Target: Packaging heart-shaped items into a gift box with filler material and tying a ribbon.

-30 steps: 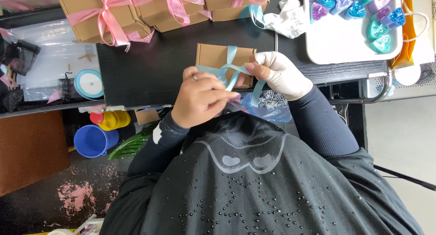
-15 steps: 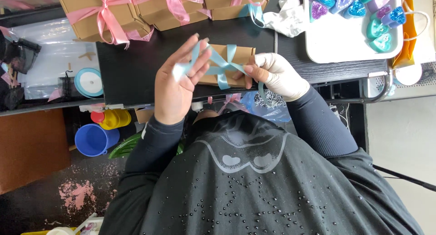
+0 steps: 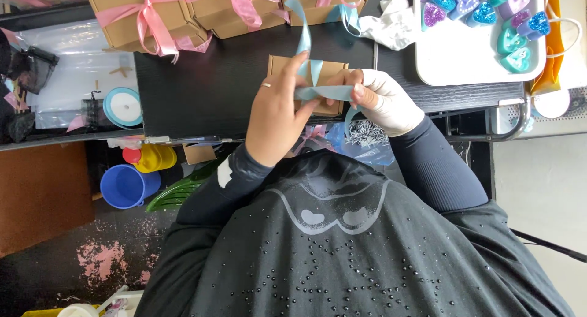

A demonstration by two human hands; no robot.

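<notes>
Black worktop, cluttered craft room — small kraft box (image 3: 318, 78) got a blue ribbon (image 3: 309, 69).
Left hand (image 3: 275, 121), bare with a ring, pinched the ribbon over the box top; gloved right hand (image 3: 382, 100) clamped the other end, keeping it taut. 3 pink-bowed boxes (image 3: 153, 20) sat behind, white tray (image 3: 477, 63) of glitter hearts to the right — blue bucket (image 3: 125, 185) on the floor below.

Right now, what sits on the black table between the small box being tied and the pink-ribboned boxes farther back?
In the head view, only bare black table lies between the small box and the pink-ribboned boxes; a blue ribbon tail rises there.
</notes>
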